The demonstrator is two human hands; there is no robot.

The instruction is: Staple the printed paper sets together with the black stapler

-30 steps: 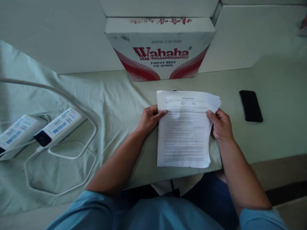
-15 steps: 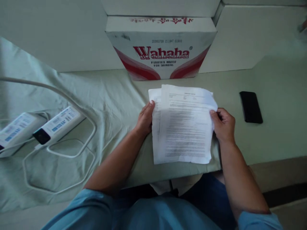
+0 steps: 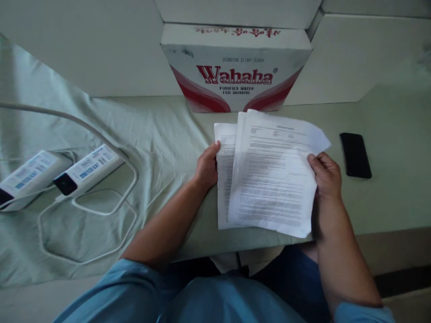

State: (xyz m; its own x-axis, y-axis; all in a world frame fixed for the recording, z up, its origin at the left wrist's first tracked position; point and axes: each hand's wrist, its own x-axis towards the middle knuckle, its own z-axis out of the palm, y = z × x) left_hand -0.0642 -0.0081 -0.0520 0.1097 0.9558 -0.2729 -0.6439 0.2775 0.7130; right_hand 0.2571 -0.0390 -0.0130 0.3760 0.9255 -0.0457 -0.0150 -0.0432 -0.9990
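A stack of printed white sheets lies on the cloth-covered table [image 3: 387, 197] in front of me. My right hand [image 3: 326, 174] grips the right edge of the top printed sheet [image 3: 274, 175], which is lifted and slanted to the right. The lower sheets [image 3: 224, 179] show as a strip at the left. On that strip's left edge rests my left hand [image 3: 206, 167], fingers curled, holding the pile down.
A white and red Wahaha water carton [image 3: 235, 67] stands against the wall just behind the papers. A black phone [image 3: 355, 154] lies to the right. At the left, two white power strips [image 3: 60, 175] and looped cable [image 3: 87, 211] lie on wrinkled cloth.
My right hand has peeled the top sheet off the stack and swung it up and to the right. My left hand slid to the stack's left edge.
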